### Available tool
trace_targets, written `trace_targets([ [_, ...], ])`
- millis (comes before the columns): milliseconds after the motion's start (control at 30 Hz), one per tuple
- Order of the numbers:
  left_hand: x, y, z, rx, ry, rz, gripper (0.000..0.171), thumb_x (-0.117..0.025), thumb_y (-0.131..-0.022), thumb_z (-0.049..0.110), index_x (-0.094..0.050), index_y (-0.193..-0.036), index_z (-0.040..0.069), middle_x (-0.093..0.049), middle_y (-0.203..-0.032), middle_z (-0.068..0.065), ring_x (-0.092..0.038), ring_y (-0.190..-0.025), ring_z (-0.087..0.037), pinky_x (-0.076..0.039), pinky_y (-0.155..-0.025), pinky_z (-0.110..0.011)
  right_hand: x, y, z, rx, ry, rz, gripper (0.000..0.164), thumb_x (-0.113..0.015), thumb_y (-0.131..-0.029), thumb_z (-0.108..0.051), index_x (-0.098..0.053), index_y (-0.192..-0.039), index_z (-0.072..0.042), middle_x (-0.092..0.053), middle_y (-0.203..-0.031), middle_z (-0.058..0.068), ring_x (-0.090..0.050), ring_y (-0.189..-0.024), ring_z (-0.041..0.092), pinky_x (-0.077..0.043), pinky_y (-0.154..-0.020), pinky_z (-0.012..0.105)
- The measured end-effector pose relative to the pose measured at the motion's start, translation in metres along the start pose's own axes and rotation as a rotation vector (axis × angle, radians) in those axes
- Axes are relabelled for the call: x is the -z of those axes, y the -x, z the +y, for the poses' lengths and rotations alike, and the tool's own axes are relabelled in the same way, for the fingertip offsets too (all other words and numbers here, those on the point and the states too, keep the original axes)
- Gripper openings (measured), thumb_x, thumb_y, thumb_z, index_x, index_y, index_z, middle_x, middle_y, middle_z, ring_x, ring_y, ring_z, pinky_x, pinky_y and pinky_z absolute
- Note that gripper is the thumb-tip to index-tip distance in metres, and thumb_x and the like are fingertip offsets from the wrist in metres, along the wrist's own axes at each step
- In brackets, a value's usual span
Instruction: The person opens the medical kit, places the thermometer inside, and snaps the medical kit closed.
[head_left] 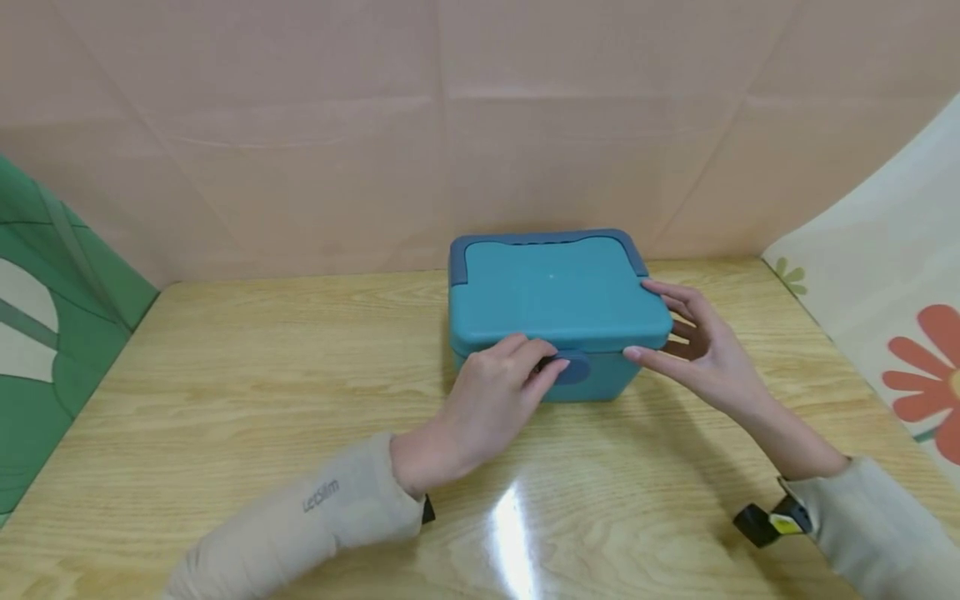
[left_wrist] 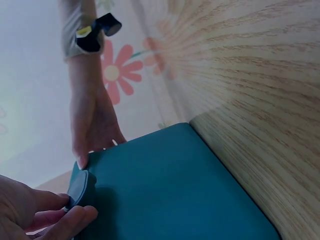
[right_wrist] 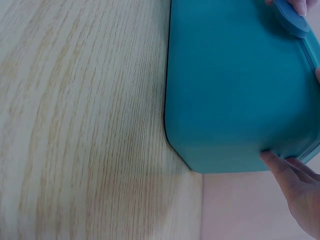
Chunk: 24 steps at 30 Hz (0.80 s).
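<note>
A teal lunch box (head_left: 555, 292) with a closed lid and a grey-blue handle (head_left: 459, 260) folded along its rear edge stands on the table. My left hand (head_left: 491, 392) is at its front, thumb and fingers pinching the blue latch (left_wrist: 81, 189). In the left wrist view the latch sticks out from the front wall. My right hand (head_left: 712, 350) grips the box's right front corner: the thumb lies on the front lid edge, and fingers (right_wrist: 280, 165) touch the right end. Part of the latch is hidden by my left fingers in the head view.
The wooden table (head_left: 262, 375) reaches back to a pinkish cloth backdrop (head_left: 337, 142) close behind the box. A green patterned cloth (head_left: 67, 333) borders the left side, and a white flowered one (head_left: 885, 275) the right.
</note>
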<state>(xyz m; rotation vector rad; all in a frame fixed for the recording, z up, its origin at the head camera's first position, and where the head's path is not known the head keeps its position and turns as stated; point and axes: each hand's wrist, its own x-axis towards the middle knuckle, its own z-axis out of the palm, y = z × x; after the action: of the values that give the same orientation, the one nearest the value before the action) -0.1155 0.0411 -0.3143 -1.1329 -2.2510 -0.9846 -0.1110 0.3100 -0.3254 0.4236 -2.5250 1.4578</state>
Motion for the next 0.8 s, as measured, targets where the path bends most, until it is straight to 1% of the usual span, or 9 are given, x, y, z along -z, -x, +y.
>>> trace_targets([
  [133,0.0006,-0.0020,0.0017,-0.014,-0.046,-0.010,0.012,-0.065,-0.092,0.015,-0.068,-0.085,0.006,-0.064,-0.074,-0.003,-0.058,-0.062,-0.009,-0.043,-0.051,-0.013,0.0003,-0.0005,0.0003,0.005,-0.016,0.002,0.079,-0.068,-0.081,0.010,-0.034,-0.148,-0.015,-0.035,-0.146,0.008,-0.052,-0.114,0.002,-0.051,-0.084,0.014],
  [200,0.0006,-0.0027,0.0021,-0.028,-0.089,-0.015,0.013,-0.065,-0.092,0.016,-0.066,-0.083,0.007,-0.063,-0.072,-0.002,-0.057,-0.059,-0.008,-0.041,-0.048,-0.012,0.0005,-0.0004,0.0004,0.005,-0.014,0.000,0.079,-0.068,-0.081,0.010,-0.034,-0.148,-0.015,-0.035,-0.146,0.008,-0.052,-0.115,0.001,-0.050,-0.084,0.013],
  [333,0.0000,-0.0031,0.0019,-0.087,-0.181,-0.012,0.017,-0.065,-0.092,0.018,-0.063,-0.079,0.008,-0.057,-0.065,0.000,-0.054,-0.053,-0.007,-0.039,-0.043,-0.013,0.0007,-0.0005,0.0007,0.011,-0.022,-0.002,0.079,-0.068,-0.081,0.010,-0.034,-0.148,-0.015,-0.035,-0.146,0.007,-0.052,-0.114,0.002,-0.050,-0.084,0.013],
  [400,-0.0003,-0.0031,0.0014,-0.122,-0.215,-0.004,0.017,-0.065,-0.092,0.018,-0.062,-0.078,0.008,-0.055,-0.063,0.000,-0.053,-0.051,-0.007,-0.040,-0.043,-0.013,0.0007,-0.0007,0.0010,0.017,-0.024,0.000,0.079,-0.068,-0.081,0.011,-0.034,-0.148,-0.014,-0.035,-0.145,0.007,-0.052,-0.114,0.002,-0.050,-0.084,0.013],
  [600,-0.0014,-0.0027,0.0000,-0.204,-0.275,0.016,0.014,-0.068,-0.090,0.016,-0.063,-0.081,0.007,-0.057,-0.067,-0.001,-0.057,-0.054,-0.007,-0.046,-0.046,-0.014,0.0005,-0.0011,0.0010,0.020,-0.028,0.002,0.079,-0.067,-0.081,0.011,-0.034,-0.148,-0.014,-0.036,-0.145,0.006,-0.052,-0.114,0.002,-0.050,-0.084,0.013],
  [700,-0.0027,-0.0020,-0.0007,-0.244,-0.302,0.018,0.013,-0.068,-0.089,0.016,-0.063,-0.082,0.006,-0.056,-0.068,-0.002,-0.056,-0.053,-0.007,-0.045,-0.045,-0.014,0.0000,-0.0006,0.0008,0.012,-0.022,0.002,0.079,-0.068,-0.081,0.010,-0.034,-0.148,-0.014,-0.036,-0.145,0.006,-0.052,-0.114,0.001,-0.050,-0.084,0.013],
  [800,-0.0038,-0.0011,-0.0013,-0.271,-0.319,0.019,0.013,-0.068,-0.089,0.015,-0.062,-0.082,0.006,-0.054,-0.067,-0.001,-0.055,-0.052,-0.008,-0.042,-0.043,-0.014,-0.0006,0.0001,0.0006,0.004,-0.010,0.003,0.078,-0.068,-0.082,0.009,-0.034,-0.148,-0.015,-0.036,-0.146,0.007,-0.052,-0.115,0.000,-0.050,-0.084,0.012],
])
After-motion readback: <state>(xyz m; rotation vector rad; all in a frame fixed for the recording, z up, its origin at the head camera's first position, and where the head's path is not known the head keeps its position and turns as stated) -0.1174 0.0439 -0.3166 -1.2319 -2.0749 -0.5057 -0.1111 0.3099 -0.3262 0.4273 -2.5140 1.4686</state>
